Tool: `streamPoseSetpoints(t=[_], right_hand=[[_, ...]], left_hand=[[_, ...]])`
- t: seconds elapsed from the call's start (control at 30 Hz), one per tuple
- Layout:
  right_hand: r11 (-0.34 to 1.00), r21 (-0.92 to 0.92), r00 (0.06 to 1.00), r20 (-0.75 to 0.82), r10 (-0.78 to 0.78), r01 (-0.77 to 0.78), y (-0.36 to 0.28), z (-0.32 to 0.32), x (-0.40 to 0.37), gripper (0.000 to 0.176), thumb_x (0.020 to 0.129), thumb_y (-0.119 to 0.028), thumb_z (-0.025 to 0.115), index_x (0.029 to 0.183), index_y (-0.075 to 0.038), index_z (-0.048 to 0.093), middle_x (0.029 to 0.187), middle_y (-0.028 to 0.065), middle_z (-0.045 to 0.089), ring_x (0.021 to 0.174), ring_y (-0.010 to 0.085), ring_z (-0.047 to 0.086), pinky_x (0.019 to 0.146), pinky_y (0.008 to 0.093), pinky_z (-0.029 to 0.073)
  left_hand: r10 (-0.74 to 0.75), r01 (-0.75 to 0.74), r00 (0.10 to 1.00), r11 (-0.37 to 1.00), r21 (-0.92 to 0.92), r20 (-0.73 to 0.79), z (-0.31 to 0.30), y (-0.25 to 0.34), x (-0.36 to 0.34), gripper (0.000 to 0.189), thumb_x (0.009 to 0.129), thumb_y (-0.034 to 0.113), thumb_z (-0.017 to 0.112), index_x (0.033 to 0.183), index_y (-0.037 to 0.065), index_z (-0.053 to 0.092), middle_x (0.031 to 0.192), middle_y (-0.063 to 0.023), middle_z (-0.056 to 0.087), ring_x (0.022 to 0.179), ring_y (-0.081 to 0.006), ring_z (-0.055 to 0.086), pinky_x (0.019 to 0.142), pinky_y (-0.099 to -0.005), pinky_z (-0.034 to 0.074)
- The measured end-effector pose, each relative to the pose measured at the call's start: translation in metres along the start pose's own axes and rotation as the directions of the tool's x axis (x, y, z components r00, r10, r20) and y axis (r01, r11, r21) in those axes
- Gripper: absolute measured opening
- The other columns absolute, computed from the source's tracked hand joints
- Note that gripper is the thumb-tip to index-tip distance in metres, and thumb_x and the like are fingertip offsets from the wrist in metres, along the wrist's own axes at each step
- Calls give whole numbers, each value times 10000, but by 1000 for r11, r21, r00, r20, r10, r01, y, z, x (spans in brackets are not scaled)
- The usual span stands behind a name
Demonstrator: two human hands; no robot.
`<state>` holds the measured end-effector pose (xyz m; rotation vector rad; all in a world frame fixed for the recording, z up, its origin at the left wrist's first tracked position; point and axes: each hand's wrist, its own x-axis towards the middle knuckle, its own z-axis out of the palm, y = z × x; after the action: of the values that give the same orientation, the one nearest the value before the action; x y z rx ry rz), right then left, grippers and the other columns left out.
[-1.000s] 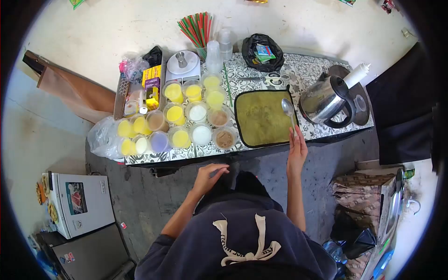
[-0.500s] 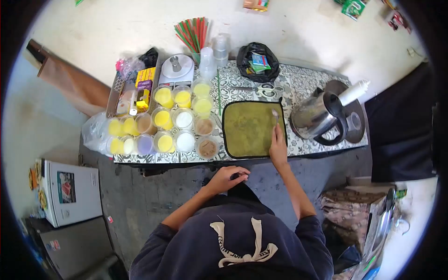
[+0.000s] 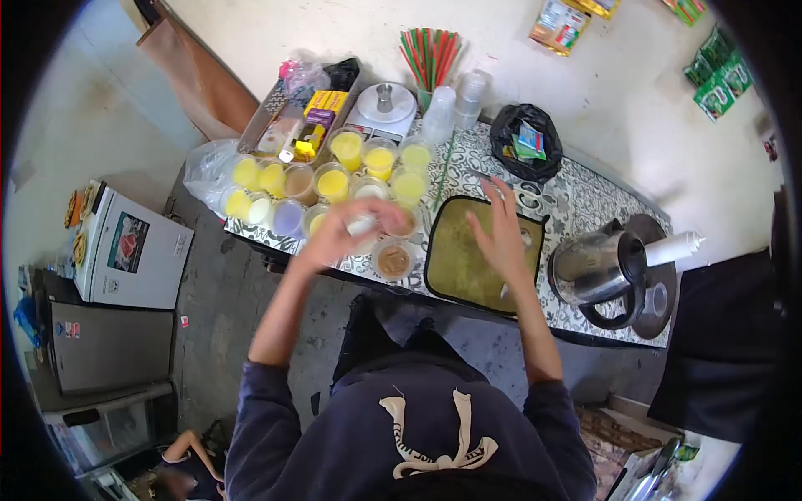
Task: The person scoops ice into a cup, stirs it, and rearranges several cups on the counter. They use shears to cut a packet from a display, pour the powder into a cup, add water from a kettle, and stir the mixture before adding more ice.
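Observation:
My left hand (image 3: 349,232) is over the front right of the cup group, blurred by motion. White cup contents (image 3: 362,224) show between its thumb and fingers; whether it grips that cup is unclear. Near it stand a cup of brown powder (image 3: 393,260), a cup with purple contents (image 3: 288,219) and several cups with yellow contents (image 3: 332,184). My right hand (image 3: 501,234) hovers above the green, black-edged mat (image 3: 455,255), fingers spread and holding nothing. A spoon (image 3: 526,237) lies at the mat's right side, partly hidden by this hand.
A kettle (image 3: 589,267) stands at right, beside a round tray (image 3: 662,292). Behind are a black bag (image 3: 547,125) of sachets, scissors (image 3: 530,199), straws (image 3: 429,58), stacked clear cups (image 3: 439,115), a scale (image 3: 381,113) and a box (image 3: 256,125). Another person (image 3: 190,468) is at lower left.
The view has shifted and turned. My left hand has risen from the table's front edge to the cups. My right hand has let go of the spoon and opened over the mat.

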<state>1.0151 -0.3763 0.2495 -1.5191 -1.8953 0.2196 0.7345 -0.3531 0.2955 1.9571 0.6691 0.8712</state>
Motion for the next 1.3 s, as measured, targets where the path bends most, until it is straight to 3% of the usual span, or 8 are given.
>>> streamPoseSetpoints(t=[0.17,0.23,0.3,0.37,0.4,0.6,1.13,1.3], right_hand=[[918,385,994,-2,-107,99,-33,25,86,458,803,-42,592,1240,-57,456,1248,185,466,1003,301,601,815,356,472],[964,260,986,146,-86,45,-46,39,113,496,762,36,608,1228,-71,474,1228,172,517,905,238,657,759,279,491],[964,214,938,338,79,-158,-66,49,139,529,727,-32,665,1221,-88,486,1229,148,528,1037,223,603,872,334,453],[912,-170,874,394,-285,374,-59,82,156,607,670,-126,702,1238,-126,487,1230,96,521,1142,249,512,994,459,348],[906,-172,833,486,-264,388,-56,94,161,734,641,-186,730,1305,-149,419,1271,57,485,1203,260,437,1057,521,223],[950,-222,624,780,38,219,-56,124,189,872,586,-253,788,1345,-175,367,1230,118,482,1150,305,467,1025,526,260],[917,-338,761,646,61,213,-56,130,190,781,623,-380,758,1278,-98,440,1135,126,522,1088,286,507,1001,470,287],[951,-200,821,565,-86,237,-79,99,166,692,695,-344,717,1266,-67,441,1160,126,507,1073,286,516,950,415,352]], left_hand=[[-107,123,985,986,114,-135,-101,-65,53,418,776,19,626,1183,63,542,1148,-90,571,1061,-192,538,907,-329,429],[50,-86,995,839,537,81,-124,-98,71,547,740,77,670,1254,81,484,1230,-123,511,1135,-259,484,955,-369,397],[26,-116,986,818,563,164,-135,-132,85,697,657,160,752,1283,93,453,1230,-148,489,1138,-302,468,967,-380,388],[-184,-85,917,775,627,353,-138,-146,100,817,586,178,802,1307,92,428,1245,-166,471,1173,-325,434,1006,-365,352],[-178,-94,915,779,620,362,-139,-152,105,817,586,178,802,1307,92,428,1245,-166,471,1173,-325,434,1006,-365,352],[-238,-156,816,787,597,527,-145,-168,120,768,507,223,828,1194,86,514,1113,-143,548,1080,-312,501,931,-385,418],[-196,-191,799,813,550,569,-160,-180,122,774,572,288,810,1234,71,473,1172,-142,521,1084,-311,503,931,-378,415],[47,-265,866,888,377,498,-164,-126,105,609,703,297,740,1207,47,508,1172,-131,519,1117,-295,492,945,-372,403]])
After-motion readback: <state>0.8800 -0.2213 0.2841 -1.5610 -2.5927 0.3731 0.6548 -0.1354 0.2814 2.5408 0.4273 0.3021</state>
